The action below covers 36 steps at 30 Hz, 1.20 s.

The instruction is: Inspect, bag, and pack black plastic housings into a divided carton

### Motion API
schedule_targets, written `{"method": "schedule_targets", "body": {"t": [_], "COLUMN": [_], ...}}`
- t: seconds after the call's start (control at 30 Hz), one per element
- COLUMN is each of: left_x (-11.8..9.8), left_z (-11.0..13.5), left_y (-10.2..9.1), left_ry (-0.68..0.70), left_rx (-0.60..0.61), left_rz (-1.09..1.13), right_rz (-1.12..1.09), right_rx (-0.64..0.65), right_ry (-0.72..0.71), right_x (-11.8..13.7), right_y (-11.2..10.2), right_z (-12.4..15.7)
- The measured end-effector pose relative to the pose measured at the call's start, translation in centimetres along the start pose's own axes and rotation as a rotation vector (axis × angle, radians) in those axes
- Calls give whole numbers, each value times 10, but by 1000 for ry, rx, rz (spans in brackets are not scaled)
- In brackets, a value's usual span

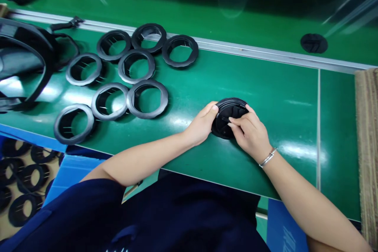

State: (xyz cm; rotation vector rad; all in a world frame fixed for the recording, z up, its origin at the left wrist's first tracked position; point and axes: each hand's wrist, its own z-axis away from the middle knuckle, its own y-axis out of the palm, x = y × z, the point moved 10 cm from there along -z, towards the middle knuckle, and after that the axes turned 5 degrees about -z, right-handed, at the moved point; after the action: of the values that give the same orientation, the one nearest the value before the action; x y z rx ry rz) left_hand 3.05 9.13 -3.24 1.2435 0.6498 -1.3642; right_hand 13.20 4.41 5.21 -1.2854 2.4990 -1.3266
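A round black plastic part (226, 104) with a ridged rim is held tilted above the green table, near its front edge. My left hand (203, 122) grips it by the left side of the rim, thumb on top. My right hand (251, 130) reaches over its inner face from the right, thumb and forefinger pinched together near the middle. A small dark piece seems to be at those fingertips, too small to make out. Another finger of that hand touches the rim's upper right.
Several black plastic rings (147, 99) lie on the green table (265, 90) at left, beside a dark strapped object (44, 51). A box (56, 181) at lower left holds more rings. A black disc (314, 43) lies beyond the metal rail. Cardboard (366, 145) stands at right.
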Motion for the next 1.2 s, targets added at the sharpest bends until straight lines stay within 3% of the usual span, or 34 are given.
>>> {"method": "schedule_targets", "body": {"t": [0.13, 0.3, 0.43, 0.73, 0.8, 0.9, 1.0, 1.07, 1.2], "left_x": [-4, -18, -26, -22, -23, -31, -41, -45, -45], "left_z": [-2, -3, -2, -1, -2, 0, 9, 16, 20], "left_y": [0, -8, -9, -9, -11, -12, -5, 1, 3], "left_ry": [-29, 18, 55, 21, 42, 106, 182, 216, 220], "left_rx": [20, -9, -8, -16, -36, -60, -60, -60, -62], "left_rz": [-32, -422, -578, -556, -530, -518, -598, -656, -709], "right_rz": [-34, -38, 33, 18, 1, -178, -567, -722, -688], "right_rx": [20, 60, 62, 137, 105, -63, -8, 54, 15], "right_ry": [23, 2, -37, 5, 99, 451, 771, 878, 959], "right_x": [-2, 6, 15, 8, -6, -48, -77, -81, -86], "right_y": [5, 9, 8, 13, 6, -9, 15, 31, 30], "right_z": [1, -1, -4, 0, 1, 10, 26, 33, 36]}}
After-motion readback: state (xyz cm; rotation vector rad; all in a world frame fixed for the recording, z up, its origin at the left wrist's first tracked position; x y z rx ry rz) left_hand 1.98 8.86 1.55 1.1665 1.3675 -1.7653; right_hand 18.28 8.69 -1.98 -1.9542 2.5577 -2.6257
